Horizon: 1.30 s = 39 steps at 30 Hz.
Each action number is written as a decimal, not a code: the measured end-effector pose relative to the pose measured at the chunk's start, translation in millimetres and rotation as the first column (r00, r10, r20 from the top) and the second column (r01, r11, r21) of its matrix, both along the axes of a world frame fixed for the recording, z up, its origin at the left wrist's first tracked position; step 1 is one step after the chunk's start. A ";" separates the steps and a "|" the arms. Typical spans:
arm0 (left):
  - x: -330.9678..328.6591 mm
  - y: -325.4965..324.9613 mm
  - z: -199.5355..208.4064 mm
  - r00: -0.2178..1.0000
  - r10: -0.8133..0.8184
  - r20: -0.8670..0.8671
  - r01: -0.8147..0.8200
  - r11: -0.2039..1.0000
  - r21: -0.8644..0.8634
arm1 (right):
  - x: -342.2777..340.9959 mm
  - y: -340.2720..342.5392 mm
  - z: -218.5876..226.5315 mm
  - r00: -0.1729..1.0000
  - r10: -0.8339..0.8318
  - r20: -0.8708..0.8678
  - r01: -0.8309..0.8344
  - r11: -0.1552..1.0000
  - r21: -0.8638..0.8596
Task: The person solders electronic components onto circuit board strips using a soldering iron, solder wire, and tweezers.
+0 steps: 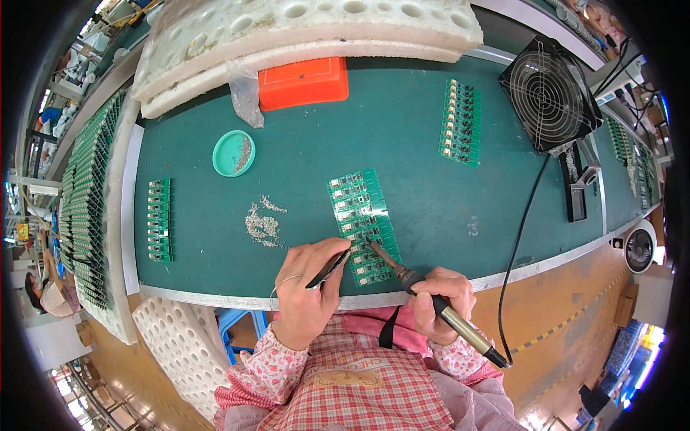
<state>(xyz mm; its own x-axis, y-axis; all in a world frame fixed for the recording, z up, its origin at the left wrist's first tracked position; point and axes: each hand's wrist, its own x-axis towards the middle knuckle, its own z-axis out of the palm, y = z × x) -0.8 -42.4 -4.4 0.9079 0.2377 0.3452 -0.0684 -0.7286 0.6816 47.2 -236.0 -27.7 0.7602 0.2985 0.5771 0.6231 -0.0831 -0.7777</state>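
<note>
A green circuit board panel with rows of small parts lies at the front middle of the green bench. My left hand is closed on black tweezers, their tips at the panel's left side. A thin wire loop runs along that hand's fingers. In my right hand is a soldering iron, its tip on or just above the panel near the tweezers' tips. What the tweezers hold is too small to tell. Left of the panel lies a scatter of tiny grey components.
A round turquoise dish holds more components. Behind it are a red tray, a plastic bag and white foam blocks. Other panels lie right and left. A black fan and iron stand stand right; the iron's cord hangs over the edge.
</note>
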 end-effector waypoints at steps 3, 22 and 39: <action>-1.3 -0.1 -2.0 1.000 0.016 -0.010 -0.017 1.000 -0.020 | -0.2 1.3 -0.5 1.000 -0.027 0.007 0.027 0.999 0.021; -81.6 110.5 41.9 0.802 0.511 -0.308 -0.133 0.656 0.743 | 4.4 18.5 12.5 0.982 -0.093 0.163 0.156 0.889 -0.431; -33.4 1.9 24.6 0.930 -0.359 -0.077 0.366 0.899 0.238 | -15.3 5.8 47.4 0.986 0.169 0.014 -0.131 0.812 -0.569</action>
<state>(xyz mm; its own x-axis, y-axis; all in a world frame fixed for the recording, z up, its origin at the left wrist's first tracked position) -34.1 -40.5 20.2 0.9261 -0.1980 0.3212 -0.3417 -0.8011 0.4913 31.8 -230.3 19.6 0.6482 0.6933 0.3150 0.7083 -0.3970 -0.5837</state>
